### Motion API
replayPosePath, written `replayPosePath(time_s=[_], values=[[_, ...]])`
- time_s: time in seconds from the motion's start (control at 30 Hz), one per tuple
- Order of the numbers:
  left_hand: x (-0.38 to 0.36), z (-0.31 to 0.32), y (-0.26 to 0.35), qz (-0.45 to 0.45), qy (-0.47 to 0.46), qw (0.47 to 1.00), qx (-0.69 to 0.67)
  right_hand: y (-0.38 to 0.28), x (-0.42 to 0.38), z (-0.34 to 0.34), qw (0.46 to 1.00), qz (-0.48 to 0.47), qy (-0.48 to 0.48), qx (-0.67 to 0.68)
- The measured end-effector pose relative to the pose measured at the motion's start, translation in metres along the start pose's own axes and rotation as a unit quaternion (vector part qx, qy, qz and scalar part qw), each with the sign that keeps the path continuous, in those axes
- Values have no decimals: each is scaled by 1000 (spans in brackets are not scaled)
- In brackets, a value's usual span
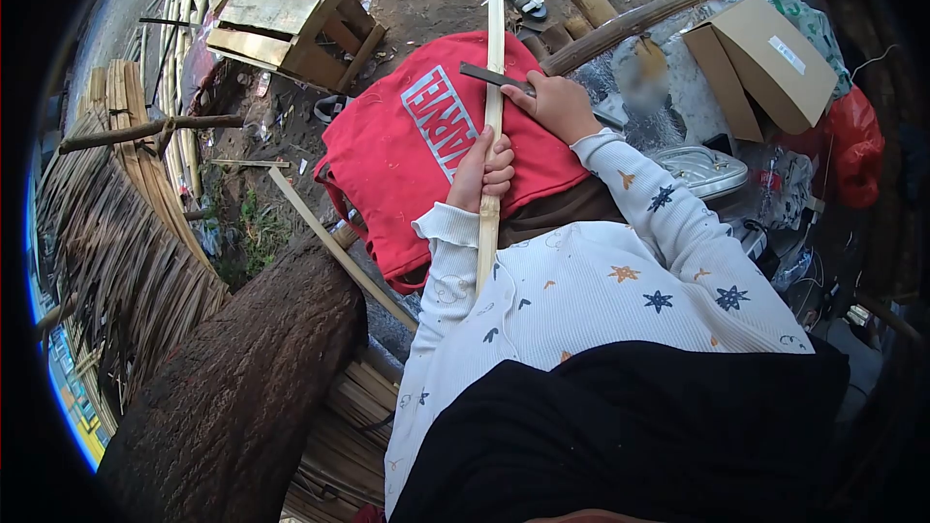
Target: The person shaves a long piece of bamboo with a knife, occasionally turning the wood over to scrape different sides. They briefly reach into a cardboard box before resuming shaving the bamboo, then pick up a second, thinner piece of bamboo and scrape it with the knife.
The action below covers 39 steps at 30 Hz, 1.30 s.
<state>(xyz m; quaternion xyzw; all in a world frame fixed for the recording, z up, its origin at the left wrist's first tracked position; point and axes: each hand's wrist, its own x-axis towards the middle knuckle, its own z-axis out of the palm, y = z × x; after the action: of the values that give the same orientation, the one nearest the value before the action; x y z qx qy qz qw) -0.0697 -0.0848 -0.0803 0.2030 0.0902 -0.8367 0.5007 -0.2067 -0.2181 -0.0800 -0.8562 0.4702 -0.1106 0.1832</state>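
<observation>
My left hand [481, 170] is closed around a long pale bamboo strip [495, 19], which runs from my waist up past the top edge of the view. Farther up the strip, my right hand [555, 105] grips a dark flat knife blade [481, 75]. The blade lies across the strip and its tip sticks out to the left; its handle end is mostly hidden by my fingers. Beneath both hands a red cloth bag [387, 150] with white lettering covers my lap.
A slatted wooden crate [281, 24] sits at upper left, near bamboo poles. Dried palm thatch [107, 242] and a thick brown log [242, 368] lie left. To the right are a cardboard box [765, 63], a silver case [699, 170] and a red plastic bag [854, 150]. Sandals [526, 0] lie ahead.
</observation>
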Motion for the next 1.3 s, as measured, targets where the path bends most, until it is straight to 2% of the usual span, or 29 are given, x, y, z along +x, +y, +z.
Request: replayPosePath(time_s=[0.1,0.2,0.23,0.33,0.37,0.47,0.5,0.6,0.63,0.73,0.77,0.87,0.9,1.03,1.17,1.27,1.3], values=[[-1,0,-1,-2,-1,1000,5,0,-1,-3,1000,-15,-2,3],[-2,1,-1,-3,-1,1000,4,0,-8,-16,994,-101,-29,-7],[-3,0,-2,-4,0,1000,1,0,-11,-20,986,-165,-11,5],[-5,-2,-3,-4,8,1000,11,4,-12,-38,968,-234,-89,-24],[-4,-2,-4,-12,-6,1000,5,7,-9,-39,961,-269,-68,-22],[-2,-6,-6,-25,-28,999,-4,31,15,-24,975,-219,2,-20],[-2,-8,-7,-25,-23,999,1,30,24,-27,994,-101,-21,-33],[-3,-8,-5,-27,-16,999,30,31,36,-29,994,-98,-18,-48],[-3,-7,-5,-30,-15,999,42,29,31,-28,988,-152,-13,-36],[-4,3,-7,-9,33,995,96,21,9,-29,979,-183,-80,-34],[-3,8,-7,-3,49,992,117,23,8,-30,979,-184,-73,-44],[0,13,-10,16,88,983,162,26,18,-26,991,-111,-41,-69],[1,13,-10,19,93,981,169,26,25,-25,996,-57,-51,-56],[-1,15,-11,23,105,977,183,17,19,-24,997,-25,-62,-38],[-3,10,-12,20,88,979,180,17,6,-39,981,-146,-122,-45],[-3,11,-14,20,87,978,186,24,5,-50,954,-239,-152,-99],[-3,11,-13,17,91,977,192,30,13,-49,951,-245,-144,-125]])
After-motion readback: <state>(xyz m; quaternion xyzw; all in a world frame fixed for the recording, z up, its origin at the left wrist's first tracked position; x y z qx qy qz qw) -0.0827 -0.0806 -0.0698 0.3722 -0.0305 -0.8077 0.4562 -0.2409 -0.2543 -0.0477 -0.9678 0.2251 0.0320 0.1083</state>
